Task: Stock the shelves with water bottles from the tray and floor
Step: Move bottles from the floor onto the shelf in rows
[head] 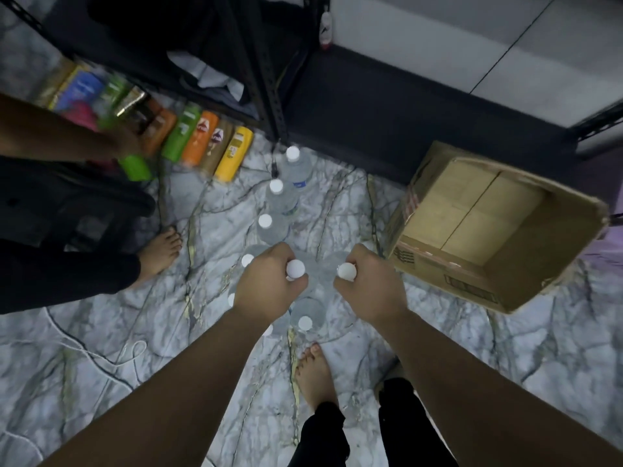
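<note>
Several clear water bottles with white caps stand on the marble floor, in a row from the far bottle (294, 165) toward me and in a cluster under my hands. My left hand (266, 288) is closed around the neck of one bottle, its white cap (296, 268) showing above my fingers. My right hand (365, 288) grips the neck of another bottle, with its cap (347, 272) sticking out. One more bottle (305, 320) stands between my wrists. The black metal shelf unit (269, 79) rises at the back.
An open, empty cardboard box (488, 227) sits tilted at the right. Colourful shampoo bottles (202, 143) lie in a row by the shelf foot. Another person's arm (67, 129) and bare foot (161, 251) are at the left. My own feet (315, 372) stand just below the bottles.
</note>
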Available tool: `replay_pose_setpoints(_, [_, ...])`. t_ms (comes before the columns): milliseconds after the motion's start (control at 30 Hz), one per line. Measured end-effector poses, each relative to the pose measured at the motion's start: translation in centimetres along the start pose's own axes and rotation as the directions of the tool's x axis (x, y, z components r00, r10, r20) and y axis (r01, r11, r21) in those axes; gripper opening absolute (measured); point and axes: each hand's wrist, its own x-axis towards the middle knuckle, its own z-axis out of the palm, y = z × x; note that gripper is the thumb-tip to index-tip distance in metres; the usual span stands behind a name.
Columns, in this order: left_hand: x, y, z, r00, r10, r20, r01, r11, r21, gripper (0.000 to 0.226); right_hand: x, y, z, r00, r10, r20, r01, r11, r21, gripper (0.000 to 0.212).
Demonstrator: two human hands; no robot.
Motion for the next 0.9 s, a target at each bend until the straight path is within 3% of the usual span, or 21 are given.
replay_pose_setpoints(467, [-3.5, 25.9, -17.3, 0.963, 0.212, -0.164, -0.227, 0.970, -0.083, 0.027, -10.3, -7.3, -29.6, 0.969, -0.106, -0.223, 0.125, 0.989, 0.073, 0.018])
replay_pose_setpoints(700, [-4.9, 38.8, -25.2, 0.891, 0.364, -0.272, -0.397, 0.914, -0.078, 0.025, -14.4, -9.3, -42.1, 0.899, -0.175, -0.402, 0.272, 0.942, 0.198, 0.017])
replay_pose_setpoints(900, [-4.3, 46.3, -29.9, 0.815, 0.482, -0.322, -0.525, 0.849, -0.057, 0.025, -15.7, -11.1, -49.7, 0.836, -0.220, -0.502, 0.344, 0.924, 0.168, 0.018])
